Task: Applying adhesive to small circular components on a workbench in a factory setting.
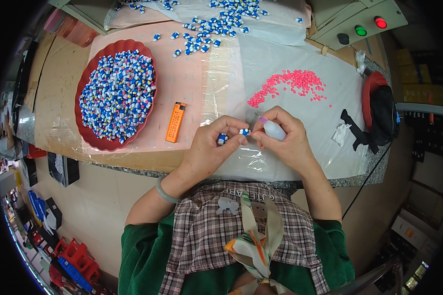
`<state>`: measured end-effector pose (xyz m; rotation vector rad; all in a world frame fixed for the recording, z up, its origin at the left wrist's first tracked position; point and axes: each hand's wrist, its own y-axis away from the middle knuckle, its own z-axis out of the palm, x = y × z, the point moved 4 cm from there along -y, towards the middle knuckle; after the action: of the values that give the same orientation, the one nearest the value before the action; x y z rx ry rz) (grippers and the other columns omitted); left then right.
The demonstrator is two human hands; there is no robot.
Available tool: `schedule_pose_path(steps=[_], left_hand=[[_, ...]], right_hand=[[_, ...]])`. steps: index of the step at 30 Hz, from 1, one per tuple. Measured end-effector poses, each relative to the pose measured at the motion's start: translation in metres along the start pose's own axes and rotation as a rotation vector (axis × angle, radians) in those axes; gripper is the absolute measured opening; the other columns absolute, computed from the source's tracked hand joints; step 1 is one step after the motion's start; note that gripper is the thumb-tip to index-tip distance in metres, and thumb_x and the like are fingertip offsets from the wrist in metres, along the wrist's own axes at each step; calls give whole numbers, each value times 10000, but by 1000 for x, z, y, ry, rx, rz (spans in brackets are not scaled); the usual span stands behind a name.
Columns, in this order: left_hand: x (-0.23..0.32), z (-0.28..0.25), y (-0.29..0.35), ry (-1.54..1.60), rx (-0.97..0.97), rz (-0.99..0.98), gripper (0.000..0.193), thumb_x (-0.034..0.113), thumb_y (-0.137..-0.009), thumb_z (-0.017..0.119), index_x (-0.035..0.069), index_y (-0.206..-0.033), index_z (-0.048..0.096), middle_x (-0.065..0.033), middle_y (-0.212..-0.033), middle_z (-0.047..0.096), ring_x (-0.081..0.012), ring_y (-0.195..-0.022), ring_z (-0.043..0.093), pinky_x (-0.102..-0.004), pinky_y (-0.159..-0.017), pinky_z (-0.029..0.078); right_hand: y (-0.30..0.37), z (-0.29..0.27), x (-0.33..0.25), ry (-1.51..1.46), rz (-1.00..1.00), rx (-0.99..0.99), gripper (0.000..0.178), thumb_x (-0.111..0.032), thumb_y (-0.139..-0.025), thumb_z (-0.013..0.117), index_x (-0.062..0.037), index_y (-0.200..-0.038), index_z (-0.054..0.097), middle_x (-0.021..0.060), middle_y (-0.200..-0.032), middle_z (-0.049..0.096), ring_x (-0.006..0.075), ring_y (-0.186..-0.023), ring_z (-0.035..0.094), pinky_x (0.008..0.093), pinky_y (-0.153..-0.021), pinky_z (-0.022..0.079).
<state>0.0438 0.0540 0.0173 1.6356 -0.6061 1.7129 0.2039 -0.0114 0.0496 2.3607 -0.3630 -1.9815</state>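
Observation:
My left hand (204,147) pinches a small blue-and-white figurine piece (244,132) between thumb and forefinger. A second blue-and-white piece (222,139) rests in its curled fingers. Opposite it, my right hand (293,142) is closed round a small white squeeze bottle (274,131) with a purple needle tip. The right thumb and fingertip meet close beside the pinched piece, with a speck of pink between the hands; which hand has it I cannot tell. Beyond the right hand, many small pink pieces (300,79) lie spread on the white sheet (325,142).
Left stands a red scalloped tray (155,98) heaped with blue-and-white pieces. An orange lighter (175,123) lies near my left hand. More blue-and-white pieces (197,42) are scattered at the back. Crumpled tissue (340,133) and a black strap (357,130) lie right, below a panel (364,24) with lit buttons.

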Motion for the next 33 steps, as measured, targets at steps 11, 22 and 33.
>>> schedule_pose_path(steps=[11, 22, 33], left_hand=[[12, 1, 5, -315, 21, 61, 192, 35, -862, 666, 7, -1049, 631, -44, -866, 661, -76, -779, 600, -229, -698, 486], [13, -3, 0, -260, 8, 134, 170, 42, -889, 631, 6, -1055, 622, -42, -832, 658, -97, -760, 615, -242, -660, 488], [31, -47, 2, 473, 79, -70, 182, -22, -923, 482, 45, -1082, 540, -70, -923, 617, -57, -639, 461, -181, -549, 358]], right_hand=[[2, 6, 2, 27, 93, 8, 198, -11, -808, 711, -30, -930, 556, 13, -774, 625, 64, -637, 565, 220, -568, 467], [-4, 5, 16, 9, 39, 87, 254, -34, -790, 741, -57, -964, 556, -4, -787, 598, 37, -620, 522, 186, -539, 436], [3, 3, 22, -207, 89, 137, 117, -11, -857, 613, -50, -943, 544, 4, -753, 564, 51, -549, 506, 185, -469, 377]])
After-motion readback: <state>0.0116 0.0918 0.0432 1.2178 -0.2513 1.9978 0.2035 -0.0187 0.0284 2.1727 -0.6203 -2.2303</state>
